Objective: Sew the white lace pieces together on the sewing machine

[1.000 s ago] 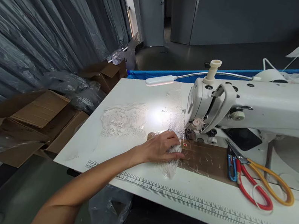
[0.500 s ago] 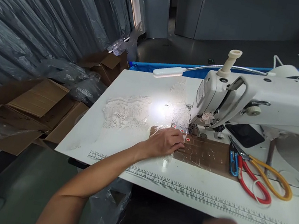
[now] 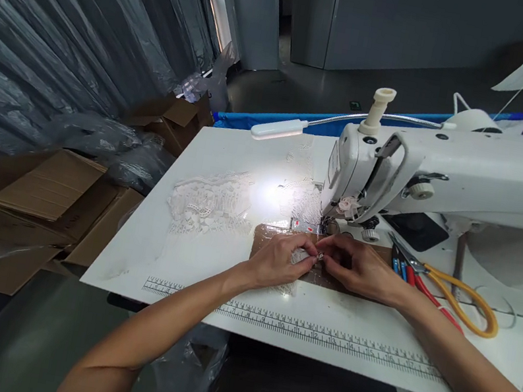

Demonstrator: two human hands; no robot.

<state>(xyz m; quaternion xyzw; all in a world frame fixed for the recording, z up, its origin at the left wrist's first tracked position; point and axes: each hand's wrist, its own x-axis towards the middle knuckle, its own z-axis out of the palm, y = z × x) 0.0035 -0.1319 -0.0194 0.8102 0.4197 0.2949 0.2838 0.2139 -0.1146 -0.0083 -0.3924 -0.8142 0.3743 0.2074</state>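
Observation:
My left hand (image 3: 277,260) rests over the brown plate of the sewing machine (image 3: 347,163), thumb and forefinger pinched on a small piece of white lace (image 3: 300,256). Facing it from the right, my right hand (image 3: 364,267) pinches the edge of the same lace, its fingertips almost touching those of the left. Both hands are just in front of the needle and presser foot (image 3: 329,226). Part of the lace is hidden under my fingers. More white lace (image 3: 210,201) lies spread on the white table (image 3: 131,254) to the left.
Yellow-and-red-handled scissors (image 3: 462,298) and blue thread snips (image 3: 398,264) lie beside my right forearm. A lamp (image 3: 278,129) shines on the table from above. A printed ruler (image 3: 280,325) runs along the front edge. Open cardboard boxes (image 3: 49,187) stand at the left.
My right hand has come up from the lower right, where it was blurred, to the plate and now grips the lace beside my left hand. The view has shifted slightly.

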